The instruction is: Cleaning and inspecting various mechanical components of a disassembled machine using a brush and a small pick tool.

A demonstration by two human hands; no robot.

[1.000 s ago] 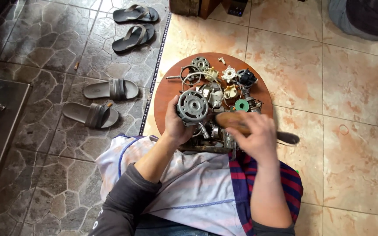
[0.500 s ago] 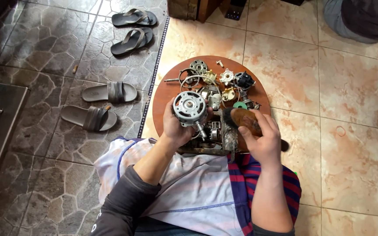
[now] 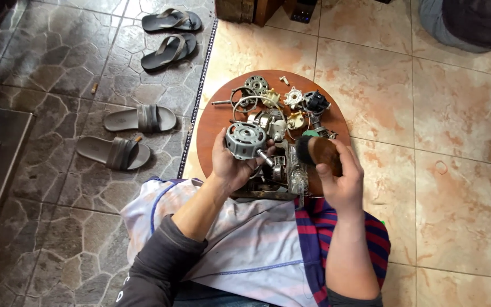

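Note:
My left hand [image 3: 231, 165] grips a round grey metal motor part [image 3: 245, 140] with a short shaft, held over the near edge of a round wooden board [image 3: 214, 122]. My right hand [image 3: 342, 179] holds a brown wooden-handled brush [image 3: 319, 152] with dark bristles that point left toward the motor part. Between the two hands lie several metal engine parts [image 3: 282, 165] on the board. A white cloth [image 3: 245, 233] and a red and blue striped cloth [image 3: 319, 227] cover my lap.
More metal gears, rings and a black part [image 3: 315, 103] crowd the far half of the board. Two pairs of sandals [image 3: 140, 119] [image 3: 171, 35] lie on the dark stone floor to the left. Another person's clothing [image 3: 467, 23] shows at top right on the tan tiles.
My right hand has turned the brush, so its bristles now face the motor part. My left hand has tilted the motor part slightly and keeps it over the board.

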